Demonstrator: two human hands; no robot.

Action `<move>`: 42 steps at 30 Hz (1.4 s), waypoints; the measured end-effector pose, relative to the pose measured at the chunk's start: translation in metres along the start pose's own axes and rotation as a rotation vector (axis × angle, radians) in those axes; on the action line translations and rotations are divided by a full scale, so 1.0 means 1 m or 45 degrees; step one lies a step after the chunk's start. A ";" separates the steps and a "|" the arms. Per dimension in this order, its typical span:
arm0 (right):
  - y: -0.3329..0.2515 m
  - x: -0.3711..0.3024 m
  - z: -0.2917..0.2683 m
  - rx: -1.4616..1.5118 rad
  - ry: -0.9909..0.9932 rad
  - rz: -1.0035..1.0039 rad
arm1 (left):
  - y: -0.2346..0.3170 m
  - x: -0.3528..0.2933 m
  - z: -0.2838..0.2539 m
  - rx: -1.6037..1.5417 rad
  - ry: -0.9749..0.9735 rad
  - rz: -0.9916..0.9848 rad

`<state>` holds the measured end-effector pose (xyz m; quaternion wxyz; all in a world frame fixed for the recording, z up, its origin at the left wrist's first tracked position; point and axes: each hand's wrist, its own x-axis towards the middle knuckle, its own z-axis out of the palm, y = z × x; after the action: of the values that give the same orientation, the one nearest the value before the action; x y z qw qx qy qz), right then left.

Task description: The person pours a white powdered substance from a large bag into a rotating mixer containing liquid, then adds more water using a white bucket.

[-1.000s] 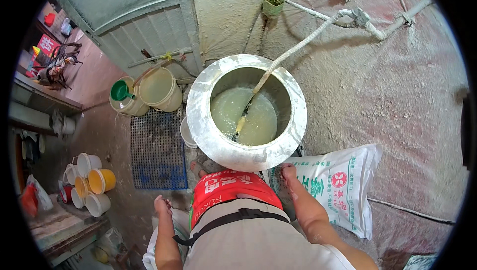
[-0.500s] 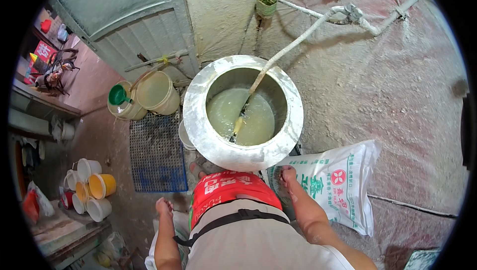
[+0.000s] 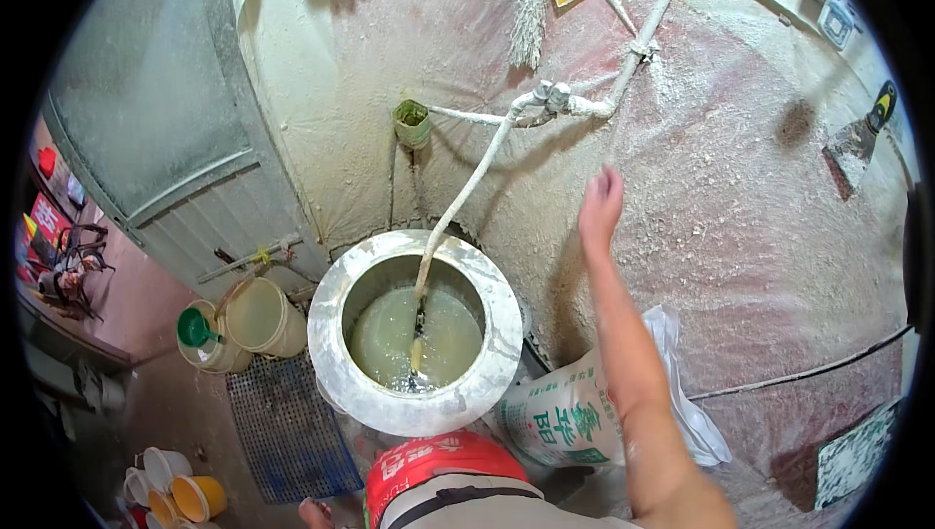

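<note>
Taking the big metal pot (image 3: pixel 331 358) as my clock face, I see two pale buckets (image 3: pixel 284 332) at nine o'clock, a green scoop (image 3: pixel 195 327) in the farther one. At eight lies a dark grid mat (image 3: pixel 282 422). The left hand (image 3: pixel 315 512) hangs at seven, cut by the view's edge; I can't tell how far its fingers curl or whether they hold anything. The pot holds cloudy liquid, and a pale hose (image 3: pixel 477 173) drops in over its rim at about twelve. Toward one is the crusted valve (image 3: pixel 553 96). A white sack (image 3: pixel 555 417) slumps at four. The right hand (image 3: pixel 602 207) reaches toward two, fingers extended, close together, visibly gripping nothing, apart from the valve.
</note>
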<state>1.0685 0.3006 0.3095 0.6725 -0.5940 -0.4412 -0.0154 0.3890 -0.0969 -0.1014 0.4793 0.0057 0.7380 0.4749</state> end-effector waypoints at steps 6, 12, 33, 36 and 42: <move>-0.010 0.134 0.055 -0.662 -0.477 -0.556 | 0.007 0.007 -0.003 -0.222 -0.467 0.423; -0.031 0.164 0.063 -0.798 -0.878 -0.494 | -0.017 0.004 0.010 -0.179 -0.048 0.279; -0.036 0.192 0.077 -1.227 -0.994 -0.618 | 0.019 -0.071 0.019 -0.101 0.387 0.000; -0.047 0.179 0.082 -1.233 -1.003 -0.478 | 0.010 -0.062 0.007 -0.130 0.421 -0.057; -0.053 0.179 0.079 -0.792 -1.032 -0.883 | -0.002 -0.060 -0.011 -0.189 0.415 -0.119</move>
<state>1.1036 0.4391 0.4530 0.2026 -0.5428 -0.8039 -0.1342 0.4146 -0.1335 -0.0600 0.3742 -0.1409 0.7683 0.4998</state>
